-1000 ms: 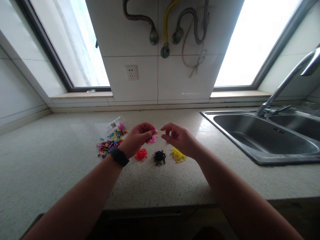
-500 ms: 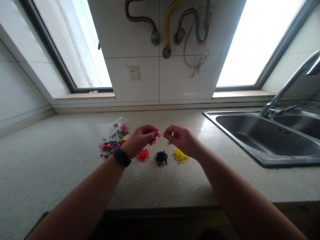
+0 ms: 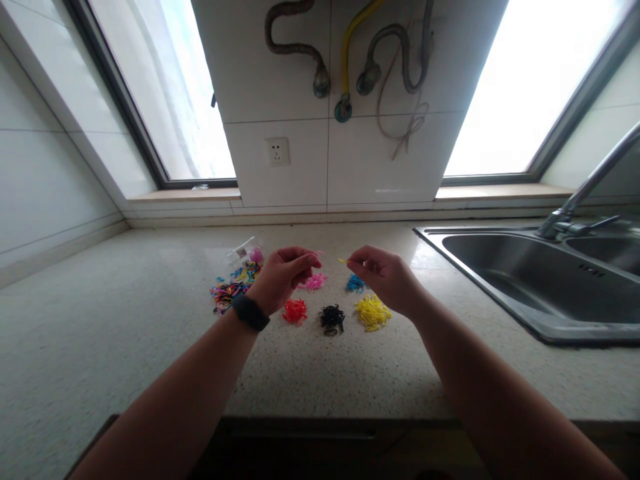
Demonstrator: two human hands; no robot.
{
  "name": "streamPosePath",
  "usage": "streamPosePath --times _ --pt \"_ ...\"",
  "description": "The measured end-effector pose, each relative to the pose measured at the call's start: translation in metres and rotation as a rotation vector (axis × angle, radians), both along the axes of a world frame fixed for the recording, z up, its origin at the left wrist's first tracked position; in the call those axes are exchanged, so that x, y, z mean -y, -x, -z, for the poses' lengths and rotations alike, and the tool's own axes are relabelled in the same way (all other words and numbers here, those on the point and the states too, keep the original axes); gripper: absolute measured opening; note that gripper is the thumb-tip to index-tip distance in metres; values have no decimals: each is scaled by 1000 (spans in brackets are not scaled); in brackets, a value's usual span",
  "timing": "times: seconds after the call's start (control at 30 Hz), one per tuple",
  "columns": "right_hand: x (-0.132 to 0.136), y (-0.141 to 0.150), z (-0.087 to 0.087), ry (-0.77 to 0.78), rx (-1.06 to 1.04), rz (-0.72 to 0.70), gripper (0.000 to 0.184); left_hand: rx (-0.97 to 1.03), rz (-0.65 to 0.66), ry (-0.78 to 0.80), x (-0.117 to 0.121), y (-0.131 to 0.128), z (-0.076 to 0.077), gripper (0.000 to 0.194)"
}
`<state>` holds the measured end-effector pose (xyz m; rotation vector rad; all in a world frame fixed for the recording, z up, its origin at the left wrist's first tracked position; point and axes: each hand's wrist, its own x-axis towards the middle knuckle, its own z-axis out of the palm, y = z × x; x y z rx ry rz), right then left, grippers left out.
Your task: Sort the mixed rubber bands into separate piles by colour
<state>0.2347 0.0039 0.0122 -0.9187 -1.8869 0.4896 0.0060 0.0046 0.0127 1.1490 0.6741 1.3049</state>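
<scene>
My left hand, with a dark band on its wrist, pinches a small pink rubber band. A yellow rubber band sticks out from the closed fingertips of my right hand. Below the hands lie sorted piles of small bands: pink, red, black, yellow and blue. Part of the blue pile is behind my right hand. A mixed-colour heap sits beside my left hand, which partly covers it.
A clear plastic bag with something pink in it lies behind the mixed heap. On the right, a steel sink with a tap is set into the speckled counter. A tiled wall with pipes and a socket rises behind.
My hands have moved apart; before, their fingertips met at a yellow band. Now yellow is in the right fingers and pink in the left. The view has shifted slightly left.
</scene>
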Motion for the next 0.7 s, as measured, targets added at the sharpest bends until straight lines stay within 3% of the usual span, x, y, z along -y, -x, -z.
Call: streamPosePath --times 0.7 --pt "4 2 -1 37 -54 -87 21 75 90 17 5 -1 -1 25"
